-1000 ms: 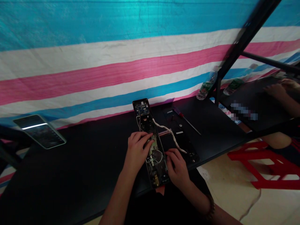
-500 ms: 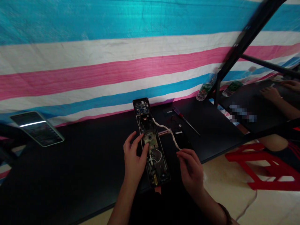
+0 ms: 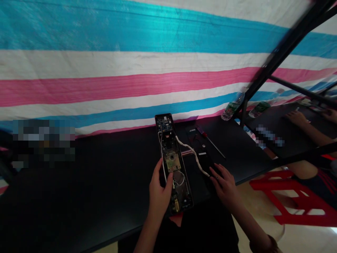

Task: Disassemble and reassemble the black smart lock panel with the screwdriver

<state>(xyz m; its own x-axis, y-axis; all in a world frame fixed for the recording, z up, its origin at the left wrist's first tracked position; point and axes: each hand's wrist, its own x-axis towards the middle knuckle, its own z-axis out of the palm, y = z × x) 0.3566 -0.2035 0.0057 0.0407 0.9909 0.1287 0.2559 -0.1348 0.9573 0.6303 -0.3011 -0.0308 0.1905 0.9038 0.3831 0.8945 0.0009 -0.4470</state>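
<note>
A long black device housing (image 3: 187,189) lies open on the table, its circuit boards, white wires and a brass-coloured part exposed. My left hand (image 3: 160,191) grips its left side, with the thumb over the edge beside the greenish board (image 3: 173,162). From the housing a white wrapped cable (image 3: 193,151) runs right to a dark panel (image 3: 204,162). My right hand (image 3: 225,184) is over the panel's near right part, fingers spread and fingertips at the cable's end. Whether they touch the cable or only the panel, I cannot tell.
A screwdriver (image 3: 213,144) lies right of the panel. Water bottles (image 3: 231,107) stand by a black metal frame (image 3: 273,58). Striped sheeting (image 3: 131,88) hangs behind the table (image 3: 86,189). At the right are another person's arm (image 3: 313,131) and a red stool (image 3: 295,200).
My left hand has moved from the greenish board down to the housing's left edge. My right hand has left the housing's right edge for the cable end and panel, its fingers now spread.
</note>
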